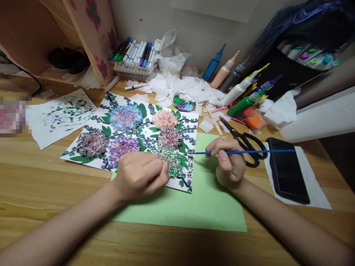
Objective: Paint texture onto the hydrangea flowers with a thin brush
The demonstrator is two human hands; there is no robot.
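Note:
My right hand (229,162) pinches a thin blue paintbrush (255,151) held nearly level, its tip pointing left at the right edge of a flower picture (149,138). Black Chinese characters (190,166) run down that edge beside the tip; I cannot tell whether the brush touches the paper. My left hand (142,173) is closed in a fist on the picture's lower part, with no object showing from it. It partly covers a purple ruffled flower (122,147) and a green-and-white one (173,162). A light green sheet (180,210) lies beneath the picture.
Black scissors (244,140) and a black phone-like object (288,173) lie right of my right hand. Behind the picture are a paint palette (184,102), crumpled tissue (172,87), upright paint bottles (238,88) and markers (138,53). A paint-smeared paper (61,116) lies left.

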